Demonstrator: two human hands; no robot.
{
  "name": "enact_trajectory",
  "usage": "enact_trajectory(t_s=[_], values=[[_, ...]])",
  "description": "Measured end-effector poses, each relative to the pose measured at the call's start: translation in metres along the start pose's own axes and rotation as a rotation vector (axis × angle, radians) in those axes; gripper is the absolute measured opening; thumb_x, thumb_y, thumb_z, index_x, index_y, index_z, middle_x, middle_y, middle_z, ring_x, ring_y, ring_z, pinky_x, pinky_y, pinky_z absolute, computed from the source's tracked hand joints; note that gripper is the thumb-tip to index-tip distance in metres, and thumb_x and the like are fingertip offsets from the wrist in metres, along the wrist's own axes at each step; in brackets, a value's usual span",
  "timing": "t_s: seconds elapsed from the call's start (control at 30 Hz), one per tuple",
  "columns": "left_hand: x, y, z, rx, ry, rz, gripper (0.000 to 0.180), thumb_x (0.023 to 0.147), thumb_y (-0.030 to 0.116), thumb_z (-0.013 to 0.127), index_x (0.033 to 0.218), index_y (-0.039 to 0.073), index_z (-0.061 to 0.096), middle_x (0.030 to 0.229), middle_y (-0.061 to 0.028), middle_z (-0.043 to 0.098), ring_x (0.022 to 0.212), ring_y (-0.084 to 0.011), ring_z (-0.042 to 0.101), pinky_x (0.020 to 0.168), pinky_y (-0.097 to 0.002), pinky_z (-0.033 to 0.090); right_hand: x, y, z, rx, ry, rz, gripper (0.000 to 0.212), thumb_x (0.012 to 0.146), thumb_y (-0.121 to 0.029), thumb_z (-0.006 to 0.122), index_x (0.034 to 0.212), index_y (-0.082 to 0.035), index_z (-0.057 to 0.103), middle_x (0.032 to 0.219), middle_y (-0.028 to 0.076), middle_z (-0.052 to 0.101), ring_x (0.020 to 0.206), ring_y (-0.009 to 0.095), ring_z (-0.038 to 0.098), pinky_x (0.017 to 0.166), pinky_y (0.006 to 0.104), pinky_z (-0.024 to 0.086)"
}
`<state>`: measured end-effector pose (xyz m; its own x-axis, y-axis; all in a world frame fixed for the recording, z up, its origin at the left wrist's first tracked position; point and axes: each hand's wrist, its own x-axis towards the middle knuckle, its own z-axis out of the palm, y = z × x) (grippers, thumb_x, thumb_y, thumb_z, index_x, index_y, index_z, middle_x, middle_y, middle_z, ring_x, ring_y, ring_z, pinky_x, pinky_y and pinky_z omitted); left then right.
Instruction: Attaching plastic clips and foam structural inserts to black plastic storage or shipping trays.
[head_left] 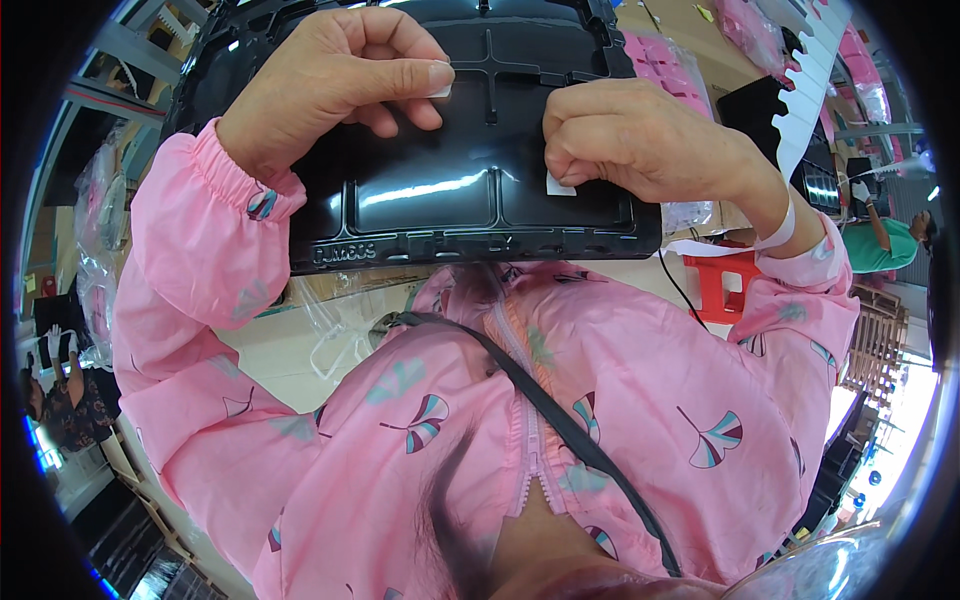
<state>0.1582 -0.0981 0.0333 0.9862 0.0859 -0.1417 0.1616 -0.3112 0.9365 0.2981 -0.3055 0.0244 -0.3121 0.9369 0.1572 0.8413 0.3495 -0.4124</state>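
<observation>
In front of my body lies a large glossy black moulded plastic panel (425, 205) with raised ribs and a notched rim. Above its left part is my left hand (350, 80), thumb and forefinger pinching a small white sticker-like piece (441, 91). My right hand (640, 140) is over the panel's right side, fingers curled together. From under its fingertips pokes another small white piece (560, 187), close to the black surface; I cannot tell whether it is stuck there. A white band (778, 228) circles my right wrist.
Pink trays in clear plastic (668, 70) lie beyond the panel on the right, near a white strip with a wavy edge (812, 85). A red stool (722, 285) stands at right. Co-workers are at both sides, one in a green top (885, 245), one in dark clothes (78, 405).
</observation>
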Motion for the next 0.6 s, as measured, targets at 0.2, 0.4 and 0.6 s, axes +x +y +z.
enact_trajectory(t_s=[0.2, 0.4, 0.6], values=[[-0.0010, 0.0018, 0.0019, 0.002, 0.012, -0.010, 0.016, 0.078, 0.021, 0.064, 0.083, 0.007, 0.057, 0.077, 0.0006, 0.060, 0.064, -0.0038, 0.058, 0.048, -0.0130, 0.040, 0.0018, -0.0065, 0.0008, 0.094, -0.011, 0.175, 0.006, 0.078, -0.010, 0.055, 0.077, -0.005, 0.052, 0.075, 0.006, 0.051, 0.073, 0.025, 0.053, 0.063, 0.0338, 0.042], [0.0002, 0.0028, 0.0025, -0.010, 0.003, -0.008, 0.017, 0.078, 0.021, 0.064, 0.083, 0.007, 0.057, 0.076, 0.0005, 0.059, 0.063, -0.0039, 0.058, 0.048, -0.0134, 0.040, 0.0051, -0.0095, 0.0006, 0.102, 0.009, 0.278, 0.007, 0.079, -0.012, 0.052, 0.078, -0.006, 0.053, 0.077, 0.008, 0.054, 0.074, 0.027, 0.054, 0.066, 0.0357, 0.041], [0.0005, -0.0014, 0.0022, -0.029, -0.009, 0.011, 0.017, 0.078, 0.022, 0.064, 0.084, 0.007, 0.057, 0.076, 0.0005, 0.059, 0.064, -0.0039, 0.058, 0.048, -0.0130, 0.039, 0.0084, -0.0113, 0.0032, 0.152, 0.064, 0.368, 0.009, 0.079, -0.011, 0.051, 0.075, -0.004, 0.054, 0.073, 0.009, 0.055, 0.072, 0.027, 0.054, 0.065, 0.0348, 0.041]])
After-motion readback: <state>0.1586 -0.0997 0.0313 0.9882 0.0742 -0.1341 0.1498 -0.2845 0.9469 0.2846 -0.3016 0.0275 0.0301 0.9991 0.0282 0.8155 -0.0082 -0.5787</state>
